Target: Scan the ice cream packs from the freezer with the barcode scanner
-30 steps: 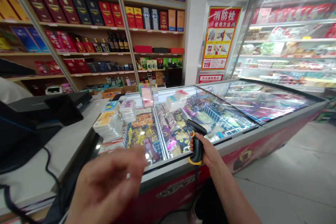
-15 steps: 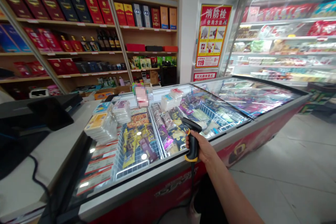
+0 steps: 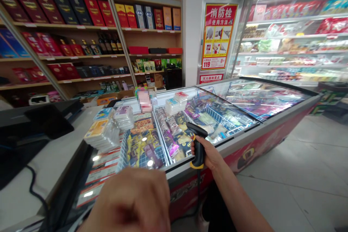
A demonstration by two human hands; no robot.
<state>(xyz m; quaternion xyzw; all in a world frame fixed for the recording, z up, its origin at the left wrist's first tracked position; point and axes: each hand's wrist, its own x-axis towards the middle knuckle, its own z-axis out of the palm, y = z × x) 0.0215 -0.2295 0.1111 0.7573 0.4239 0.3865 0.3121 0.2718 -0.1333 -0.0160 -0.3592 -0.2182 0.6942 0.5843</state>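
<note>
My right hand [image 3: 208, 154] is wrapped round the grip of a black handheld barcode scanner [image 3: 199, 150] with yellow trim. It holds the scanner over the front edge of a chest freezer [image 3: 231, 143], and a cable runs down from the handle. Large and blurred, my left hand [image 3: 136, 199] is close to the camera at the bottom, left of the scanner. Its fingers look curled in; whether anything is inside them is hidden. Behind the hands, wire baskets [image 3: 165, 145] of wrapped frozen goods show through the freezer's glass top.
Stacks of packaged goods [image 3: 102, 130] and smaller white packs [image 3: 174, 105] stand on the freezer glass. To the left is a counter [image 3: 16, 195] with a dark screen [image 3: 49, 117] and a black cable. Shelves of boxes and bottles line the back; a lit display fridge [image 3: 288, 43] is at right.
My left hand has come into view at the bottom. My right hand still holds the scanner in nearly the same place. The view has shifted slightly.
</note>
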